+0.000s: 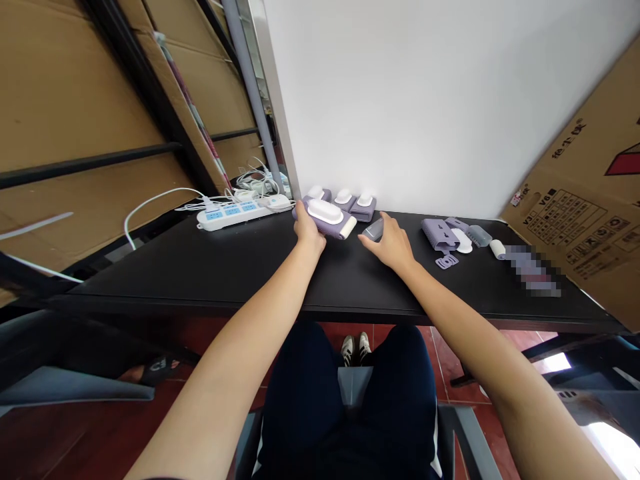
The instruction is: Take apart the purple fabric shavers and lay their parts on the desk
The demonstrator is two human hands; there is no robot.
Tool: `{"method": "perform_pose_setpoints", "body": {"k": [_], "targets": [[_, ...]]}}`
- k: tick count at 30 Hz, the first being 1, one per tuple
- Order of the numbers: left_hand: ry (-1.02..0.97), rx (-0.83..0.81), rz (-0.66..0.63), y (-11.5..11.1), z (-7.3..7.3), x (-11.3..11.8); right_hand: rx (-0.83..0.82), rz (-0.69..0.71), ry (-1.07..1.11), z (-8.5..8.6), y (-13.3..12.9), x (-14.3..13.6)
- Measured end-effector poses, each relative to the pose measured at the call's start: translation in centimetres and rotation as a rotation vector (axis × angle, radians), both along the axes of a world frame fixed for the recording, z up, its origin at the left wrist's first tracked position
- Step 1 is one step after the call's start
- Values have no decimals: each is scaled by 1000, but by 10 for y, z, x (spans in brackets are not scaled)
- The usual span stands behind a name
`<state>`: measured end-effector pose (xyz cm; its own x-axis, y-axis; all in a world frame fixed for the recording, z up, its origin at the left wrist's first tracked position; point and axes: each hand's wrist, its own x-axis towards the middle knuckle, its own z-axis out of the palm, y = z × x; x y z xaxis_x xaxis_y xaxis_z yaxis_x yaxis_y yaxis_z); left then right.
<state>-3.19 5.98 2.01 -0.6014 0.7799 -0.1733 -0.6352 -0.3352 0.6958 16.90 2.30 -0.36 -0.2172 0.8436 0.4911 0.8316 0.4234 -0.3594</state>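
Observation:
My left hand (309,230) is closed round a purple device (327,225) with a white oval part (325,212) on top and a white roller-like end. To its right, my right hand (393,241) holds a translucent grey cover (373,230) between thumb and fingers, apart from the device. Behind them, near the wall, stand more purple devices (364,208) with white tops. At the right lie a purple shell (440,235), a small purple plate (447,261), a white oval piece (462,241), a clear cover (480,235) and a white roller (498,249).
A white power strip (235,213) with tangled cables lies at the back left of the black table (200,267). A printed cardboard box (585,207) leans at the right. A white wall (425,100) rises behind. A blurred patch covers something at the right.

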Motion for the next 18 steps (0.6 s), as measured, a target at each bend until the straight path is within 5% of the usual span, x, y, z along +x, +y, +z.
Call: {"method": "perform_pose_setpoints", "body": {"k": [10,18], "targets": [[8,-30,-323,-9,3,11,-238,-237,-124,0,30,59],[58,-19,-326,-11,1,19,160,-105,65,1,24,45]]}}
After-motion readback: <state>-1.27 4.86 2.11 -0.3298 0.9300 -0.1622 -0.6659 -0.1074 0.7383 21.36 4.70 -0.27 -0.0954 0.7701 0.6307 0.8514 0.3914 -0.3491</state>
